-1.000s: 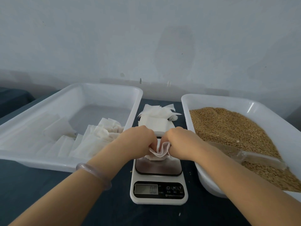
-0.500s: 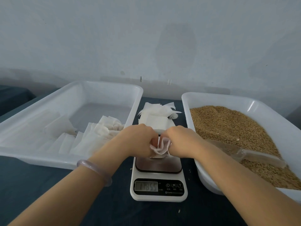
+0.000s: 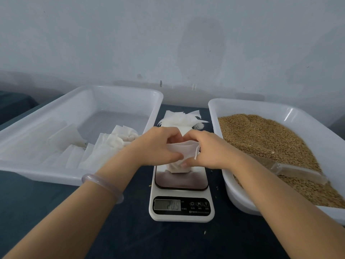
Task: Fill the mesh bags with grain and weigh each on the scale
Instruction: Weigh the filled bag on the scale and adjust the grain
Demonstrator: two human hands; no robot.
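The mesh bag (image 3: 183, 152) stands on the back part of the scale (image 3: 182, 184), its bottom on the dark weighing plate and its top held up between both hands. The left hand (image 3: 156, 146) pinches the near-left edge of the mouth with thumb and curled fingers; the right hand (image 3: 209, 148) pinches the right edge the same way, a drawstring hanging by its thumb.

A second ago the bag was bunched tight between the knuckles. Now its mouth is drawn apart into a wide band and its base has settled on the plate. The display (image 3: 167, 204) at the scale's front has moved from what looked like zeros to digits that seem to read 205, though the hands probably still bear on the bag. I judge the bag is being opened or adjusted on the scale, so this figure is not yet a clean weight.

Behind the scale lies a stack of flat empty bags (image 3: 183, 118). Right of the scale, a white tray (image 3: 242, 103) holds grain (image 3: 261, 135) with a clear scoop (image 3: 291, 170) lying in it. Left of the scale, another white tray (image 3: 112, 88) holds more white bags (image 3: 115, 143); whether they are filled I cannot tell.
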